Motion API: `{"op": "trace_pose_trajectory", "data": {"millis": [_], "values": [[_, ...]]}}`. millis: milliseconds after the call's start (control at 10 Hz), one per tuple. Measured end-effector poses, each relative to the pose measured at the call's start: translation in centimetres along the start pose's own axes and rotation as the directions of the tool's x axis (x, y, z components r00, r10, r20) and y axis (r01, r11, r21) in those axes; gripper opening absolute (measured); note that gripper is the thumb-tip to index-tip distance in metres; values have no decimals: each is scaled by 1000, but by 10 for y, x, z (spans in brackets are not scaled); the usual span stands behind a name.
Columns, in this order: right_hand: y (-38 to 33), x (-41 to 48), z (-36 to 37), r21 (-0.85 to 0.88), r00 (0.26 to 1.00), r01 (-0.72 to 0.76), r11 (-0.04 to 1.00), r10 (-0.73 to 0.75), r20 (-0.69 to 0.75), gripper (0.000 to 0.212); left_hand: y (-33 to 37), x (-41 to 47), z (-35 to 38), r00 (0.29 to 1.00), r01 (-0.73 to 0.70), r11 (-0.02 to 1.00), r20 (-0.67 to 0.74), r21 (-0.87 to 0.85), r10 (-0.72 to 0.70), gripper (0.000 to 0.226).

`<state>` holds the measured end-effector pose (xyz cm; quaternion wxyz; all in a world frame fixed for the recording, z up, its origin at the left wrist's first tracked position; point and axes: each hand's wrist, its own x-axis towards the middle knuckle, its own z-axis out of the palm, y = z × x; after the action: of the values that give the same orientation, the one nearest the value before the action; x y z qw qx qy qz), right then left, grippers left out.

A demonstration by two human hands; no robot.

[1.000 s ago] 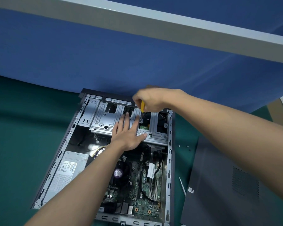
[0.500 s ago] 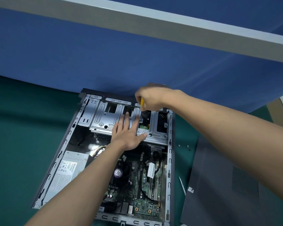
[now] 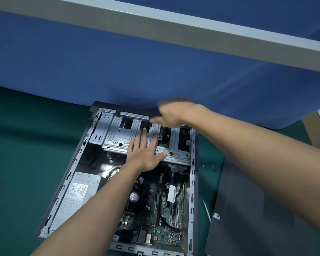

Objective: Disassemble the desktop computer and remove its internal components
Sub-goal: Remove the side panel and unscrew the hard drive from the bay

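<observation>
The open desktop computer case (image 3: 193, 182) lies on its side on a green mat. My left hand (image 3: 146, 154) rests flat, fingers straight, on the silver drive cage (image 3: 118, 133) at the case's far end. Blurred by motion, my right hand (image 3: 175, 113) hovers over the cage's far right part, and a bit of the yellow screwdriver (image 3: 163, 126) shows under its palm. The motherboard (image 3: 166, 215) with black cables and the grey power supply (image 3: 79, 193) lie exposed in the near half.
The removed dark side panel (image 3: 248, 209) lies to the right of the case. Small screws (image 3: 208, 166) and a thin light tool (image 3: 207, 211) sit on the mat between them. A blue partition (image 3: 118, 61) stands right behind the case.
My right hand has risen slightly and swung, now blurred, with a finger stretched to the left. The yellow handle is less visible. My left hand has stayed on the cage.
</observation>
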<state>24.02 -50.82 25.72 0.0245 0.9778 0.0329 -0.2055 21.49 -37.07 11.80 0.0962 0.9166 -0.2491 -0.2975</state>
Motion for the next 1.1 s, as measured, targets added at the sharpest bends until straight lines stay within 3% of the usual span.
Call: {"op": "trace_pose_trajectory", "data": {"millis": [100,300,400,500,700,800,900,1100], "values": [[1,4,-1,-24,1000,-26,999,27,4,44,0,0,0,1000,-2,1000,-1,2,2,80],[0,0,-4,25,996,60,998,-61,61,8,0,0,0,1000,0,1000,-1,6,0,80],[0,0,-4,-47,999,2,999,0,51,41,0,1,0,1000,-4,1000,1,6,4,80],[0,2,-3,-84,999,-8,996,13,50,45,-1,1,0,1000,-3,1000,2,10,3,80],[4,2,-5,51,996,70,996,-73,57,6,-1,0,1,1000,-7,1000,1,3,7,80],[2,1,0,-12,1000,2,1000,-2,7,40,-1,1,1,1000,-12,1000,8,6,12,80],[1,2,0,-56,998,-64,996,62,-30,49,-1,1,1,1000,-13,1000,5,5,13,80],[2,2,-6,47,999,33,998,-34,20,4,-1,2,2,1000,-10,1000,-4,5,10,80]]}}
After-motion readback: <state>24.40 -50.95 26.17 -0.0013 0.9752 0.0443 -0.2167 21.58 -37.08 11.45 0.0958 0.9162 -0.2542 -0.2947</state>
